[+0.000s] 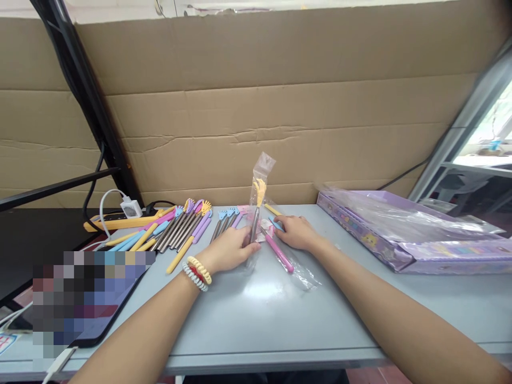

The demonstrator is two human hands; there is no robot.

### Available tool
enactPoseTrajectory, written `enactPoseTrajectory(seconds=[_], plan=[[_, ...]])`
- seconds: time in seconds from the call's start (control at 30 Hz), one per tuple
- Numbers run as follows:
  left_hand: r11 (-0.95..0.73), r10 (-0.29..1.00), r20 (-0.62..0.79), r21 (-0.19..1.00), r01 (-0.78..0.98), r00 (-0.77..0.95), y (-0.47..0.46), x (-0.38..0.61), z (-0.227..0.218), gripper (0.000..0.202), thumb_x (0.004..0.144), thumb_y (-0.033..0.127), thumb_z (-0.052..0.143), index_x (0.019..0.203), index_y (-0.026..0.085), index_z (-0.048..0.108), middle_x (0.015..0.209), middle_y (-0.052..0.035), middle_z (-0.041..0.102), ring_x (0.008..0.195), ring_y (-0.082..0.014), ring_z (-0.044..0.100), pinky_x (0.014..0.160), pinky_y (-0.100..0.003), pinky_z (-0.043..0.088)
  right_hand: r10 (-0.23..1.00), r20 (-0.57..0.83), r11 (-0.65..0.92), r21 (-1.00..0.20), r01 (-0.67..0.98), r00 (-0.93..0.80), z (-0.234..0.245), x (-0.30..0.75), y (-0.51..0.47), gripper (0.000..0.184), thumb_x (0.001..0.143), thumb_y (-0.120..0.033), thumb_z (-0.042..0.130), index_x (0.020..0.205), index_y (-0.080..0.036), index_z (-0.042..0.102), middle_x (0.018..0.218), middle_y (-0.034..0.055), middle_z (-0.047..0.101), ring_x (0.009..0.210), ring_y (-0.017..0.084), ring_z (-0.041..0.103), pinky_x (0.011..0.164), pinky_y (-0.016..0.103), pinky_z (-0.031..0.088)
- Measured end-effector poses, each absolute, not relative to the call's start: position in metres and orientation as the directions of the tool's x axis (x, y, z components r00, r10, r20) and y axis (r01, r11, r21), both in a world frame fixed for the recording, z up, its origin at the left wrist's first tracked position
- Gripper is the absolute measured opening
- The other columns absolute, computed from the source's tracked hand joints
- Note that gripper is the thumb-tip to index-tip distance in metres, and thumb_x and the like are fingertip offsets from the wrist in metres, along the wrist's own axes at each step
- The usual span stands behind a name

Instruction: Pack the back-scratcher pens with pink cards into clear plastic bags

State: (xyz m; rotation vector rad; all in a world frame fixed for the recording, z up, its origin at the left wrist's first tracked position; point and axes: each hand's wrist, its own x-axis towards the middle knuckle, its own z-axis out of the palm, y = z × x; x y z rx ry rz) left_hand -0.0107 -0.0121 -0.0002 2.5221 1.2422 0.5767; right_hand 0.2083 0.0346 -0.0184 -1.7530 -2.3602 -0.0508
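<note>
I see the left hand point(237, 248) pinching the yellow scratcher point(257, 210) upright in its bag point(264, 164), probably to steady it; the right hand point(296, 232) touches a blue piece point(276, 224), grip unclear to me.

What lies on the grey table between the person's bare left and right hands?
In the head view, a slim pink rod-shaped handle lies with crinkled clear plastic between the left hand and right hand.
</note>
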Motion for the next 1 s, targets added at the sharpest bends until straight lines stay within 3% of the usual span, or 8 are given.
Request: enactPoseTrajectory(seconds=[1.0], plan=[[-0.622,0.781,0.246,0.383,0.683,0.573,-0.0136,-0.0095,0.0013,0.024,0.082,0.041,0.044,0.072,0.020,0.045,0.064,0.0003,0.055,0.060,-0.0156,0.050,0.054,-0.026,0.031,0.944,0.177,0.299,-0.088,0.950,-0.280,-0.0180,0.2077,0.0331,0.038,0.082,-0.034,0.039,0.115,-0.021,0.053,0.100,0.0079,0.065,0.091,0.024,0.057,0.078,0.034,0.032]])
